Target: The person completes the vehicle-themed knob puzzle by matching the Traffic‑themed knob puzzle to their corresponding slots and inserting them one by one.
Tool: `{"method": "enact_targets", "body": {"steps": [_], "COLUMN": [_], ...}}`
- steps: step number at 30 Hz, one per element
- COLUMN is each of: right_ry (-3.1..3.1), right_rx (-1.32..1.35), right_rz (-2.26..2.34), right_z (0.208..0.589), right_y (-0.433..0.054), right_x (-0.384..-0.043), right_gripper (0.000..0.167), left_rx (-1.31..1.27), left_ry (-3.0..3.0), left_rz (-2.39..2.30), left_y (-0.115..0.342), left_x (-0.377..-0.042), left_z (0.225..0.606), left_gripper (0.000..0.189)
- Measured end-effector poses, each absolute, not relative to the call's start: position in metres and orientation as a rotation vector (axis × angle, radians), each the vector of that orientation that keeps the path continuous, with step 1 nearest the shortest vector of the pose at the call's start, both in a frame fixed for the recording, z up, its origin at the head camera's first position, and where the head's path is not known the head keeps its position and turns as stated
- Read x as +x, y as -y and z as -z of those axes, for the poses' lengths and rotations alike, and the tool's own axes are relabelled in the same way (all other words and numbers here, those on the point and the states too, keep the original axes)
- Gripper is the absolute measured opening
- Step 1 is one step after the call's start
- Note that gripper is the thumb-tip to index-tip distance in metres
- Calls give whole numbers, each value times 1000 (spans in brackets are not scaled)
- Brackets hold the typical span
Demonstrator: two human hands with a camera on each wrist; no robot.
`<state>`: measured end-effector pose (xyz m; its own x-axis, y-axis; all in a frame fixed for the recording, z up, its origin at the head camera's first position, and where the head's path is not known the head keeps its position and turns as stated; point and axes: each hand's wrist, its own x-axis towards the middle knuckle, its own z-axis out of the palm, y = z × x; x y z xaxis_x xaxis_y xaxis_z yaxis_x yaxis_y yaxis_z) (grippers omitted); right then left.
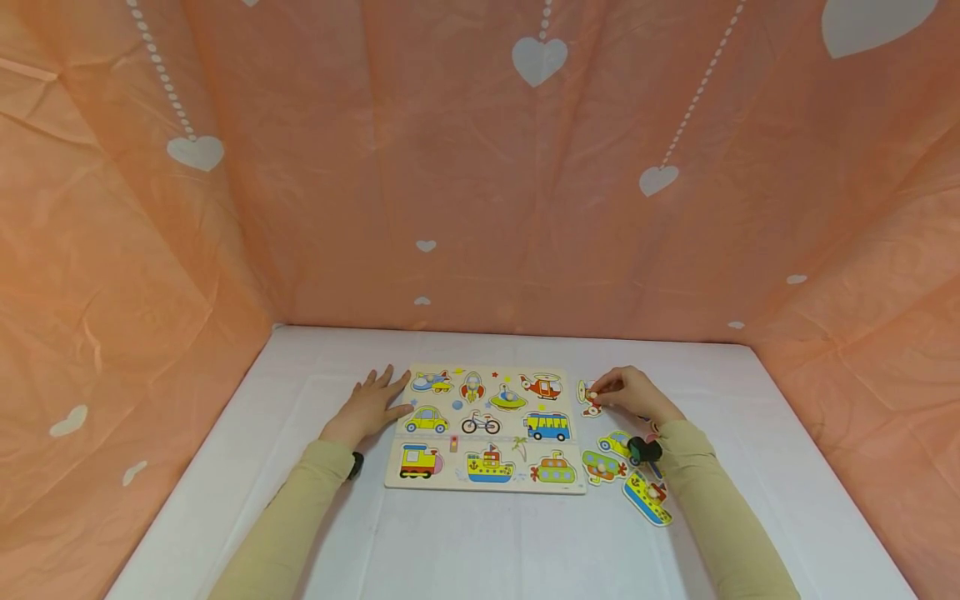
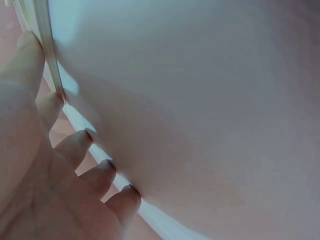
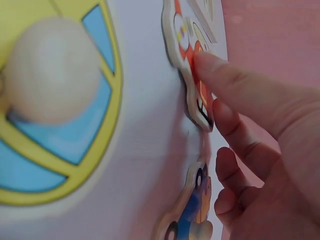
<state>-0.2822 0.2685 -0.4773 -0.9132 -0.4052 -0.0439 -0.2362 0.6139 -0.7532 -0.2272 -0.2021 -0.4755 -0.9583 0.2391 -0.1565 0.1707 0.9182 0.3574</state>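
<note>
A wooden puzzle board [image 1: 525,484] with vehicle pictures lies on the table in the head view. My left hand [image 1: 367,408] is at its left edge, fingers extended, thumb and fingertips along the edge in the left wrist view. Just right of the board, my right hand [image 1: 633,394] pinches a red helicopter piece [image 1: 584,390] with thumb and fingers. In the right wrist view the thumb covers part of that helicopter piece [image 3: 186,55], while the other fingers are bent behind it.
Below my right hand lie a yellow car piece [image 1: 611,442], a green submarine piece [image 1: 600,465] and a boat piece [image 1: 647,500]. The right wrist view also shows a blue vehicle piece [image 3: 186,217]. Heart-patterned orange cloth [image 1: 480,208] surrounds the white table [image 1: 480,542].
</note>
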Motion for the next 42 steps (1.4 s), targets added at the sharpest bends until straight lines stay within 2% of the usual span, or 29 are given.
{"method": "enact_targets", "body": {"steps": [14, 30, 42], "right_ry": [-2628, -2571, -2658], "right_rx": [-343, -439, -417], "right_rz": [1135, 1130, 1131], "right_z": [479, 473, 470], "right_y": [-263, -268, -270], "right_x": [-281, -277, -280], "right_gripper": [15, 16, 15], "left_rx": [306, 315, 327], "left_ry": [-2894, -2878, -2883], "left_rz": [-499, -512, -501], "left_y": [204, 203, 205], "left_x": [-228, -226, -230], "left_z": [476, 477, 479], "left_gripper": [72, 72, 72]}}
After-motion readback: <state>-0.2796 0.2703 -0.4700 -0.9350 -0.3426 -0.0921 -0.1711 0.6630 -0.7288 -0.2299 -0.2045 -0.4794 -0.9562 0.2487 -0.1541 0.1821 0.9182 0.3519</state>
